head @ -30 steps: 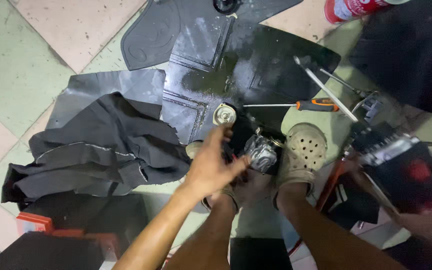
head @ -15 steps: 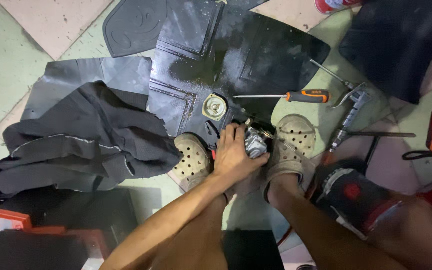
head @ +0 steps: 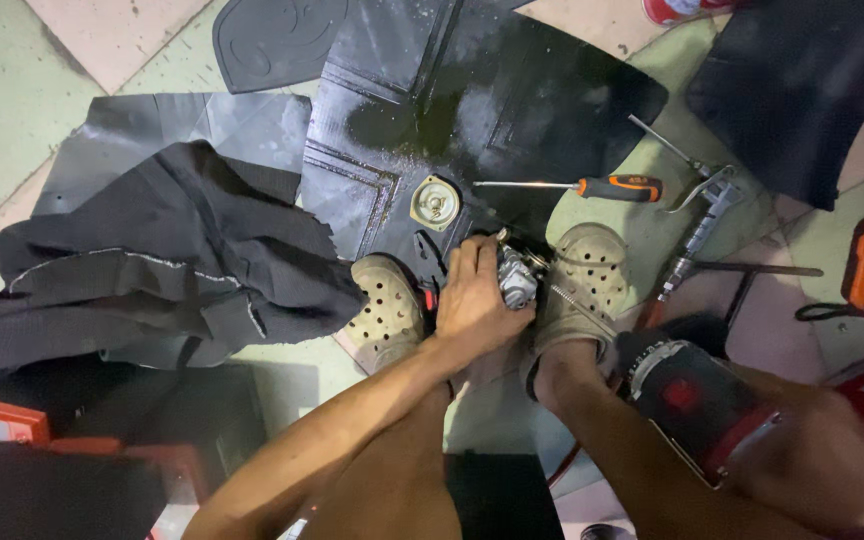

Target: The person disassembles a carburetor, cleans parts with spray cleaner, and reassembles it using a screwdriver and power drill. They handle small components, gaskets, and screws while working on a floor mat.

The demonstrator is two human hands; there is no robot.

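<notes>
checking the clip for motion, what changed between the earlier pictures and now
The left hand came down from above the small metal engine part and now grips it between the feet. A red-and-black power tool came in at lower right. The screwdriver and round metal cap stayed on the black mat.

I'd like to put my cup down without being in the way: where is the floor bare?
Bare tile floor lies far left, beyond the dark cloth. Crowded: around the left hand on the small metal engine part, between the clogs, near the screwdriver.
</notes>
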